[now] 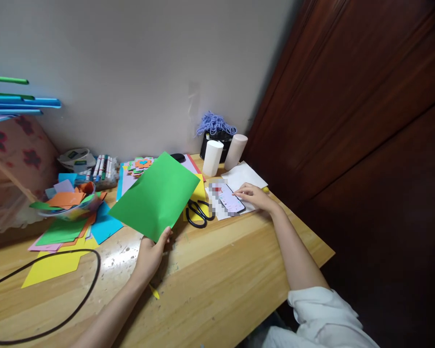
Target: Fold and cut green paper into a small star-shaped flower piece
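Head view, from the left: a heap of coloured paper scraps (68, 203) lies at nine o'clock of the green sheet (155, 195), and a black cable (88, 285) loops at its seven o'clock. The left hand (150, 253) has thumb and fingers clamped on the sheet's near corner alone. The sheet sits mid-table (217, 285), apparently lifted and tilted, though how far it clears the wood is hard to judge. Its long axis runs from eight o'clock to two o'clock, far end aimed at the two white rolls (213, 157).

Scissors (199, 212) lie just beside its three o'clock edge. Further right, the right hand (255, 195) rests with fingers spread loosely on a phone (232, 199), gripping nothing.

With one corner pinched, the sheet may sag, crease at the grip, or slip. A swing could brush the scissors or scraps.
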`<state>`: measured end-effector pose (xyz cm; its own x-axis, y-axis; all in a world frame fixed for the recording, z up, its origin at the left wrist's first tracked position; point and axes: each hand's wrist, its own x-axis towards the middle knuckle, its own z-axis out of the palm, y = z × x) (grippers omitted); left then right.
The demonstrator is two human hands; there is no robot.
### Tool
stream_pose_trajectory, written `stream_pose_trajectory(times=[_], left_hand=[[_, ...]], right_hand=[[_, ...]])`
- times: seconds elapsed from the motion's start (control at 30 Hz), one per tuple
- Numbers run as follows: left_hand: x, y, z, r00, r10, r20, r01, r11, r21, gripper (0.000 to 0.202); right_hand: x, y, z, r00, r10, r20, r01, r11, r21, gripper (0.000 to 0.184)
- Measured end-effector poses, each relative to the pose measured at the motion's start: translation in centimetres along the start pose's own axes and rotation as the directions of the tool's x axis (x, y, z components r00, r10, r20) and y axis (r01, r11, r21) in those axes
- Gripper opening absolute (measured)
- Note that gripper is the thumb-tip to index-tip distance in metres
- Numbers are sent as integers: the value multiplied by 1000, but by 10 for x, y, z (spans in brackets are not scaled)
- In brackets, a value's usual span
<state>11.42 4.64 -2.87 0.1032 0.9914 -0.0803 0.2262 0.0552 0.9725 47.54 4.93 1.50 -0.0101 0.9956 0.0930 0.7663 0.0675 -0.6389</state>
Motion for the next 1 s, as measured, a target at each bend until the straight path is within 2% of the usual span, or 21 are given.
stream_pose_trajectory(times=[0.1,0.17,0.27,0.37,0.5,0.6,0.8,1.0], left_hand=[[0,2,0,999,-31,7,31,999,18,47],[0,5,0,999,-35,3,35,999,25,47],[-1,7,0,999,-40,-2,40,998,39,48],[-2,10,0,999,-30,-20,31,997,69,47],[-3,13,1,999,-37,-19,38,997,70,47],[-3,15,2,999,-22,-24,24,997,68,45],[-3,16,2,999,-24,-32,26,998,64,44],[-2,11,1,999,26,-30,-23,996,90,42]], right_hand=[[0,-1,3,993,-23,120,24,1000,-11,34],[2,-1,8,989,-19,145,29,997,-65,35],[7,-1,15,996,-10,89,23,989,-144,44],[7,1,11,998,-53,26,57,985,-160,40],[5,7,0,994,-75,85,88,982,-168,46],[7,9,4,993,-49,105,66,984,-168,49],[14,2,20,998,-34,56,44,982,-186,45],[8,-1,9,996,-74,-52,67,989,-131,52]])
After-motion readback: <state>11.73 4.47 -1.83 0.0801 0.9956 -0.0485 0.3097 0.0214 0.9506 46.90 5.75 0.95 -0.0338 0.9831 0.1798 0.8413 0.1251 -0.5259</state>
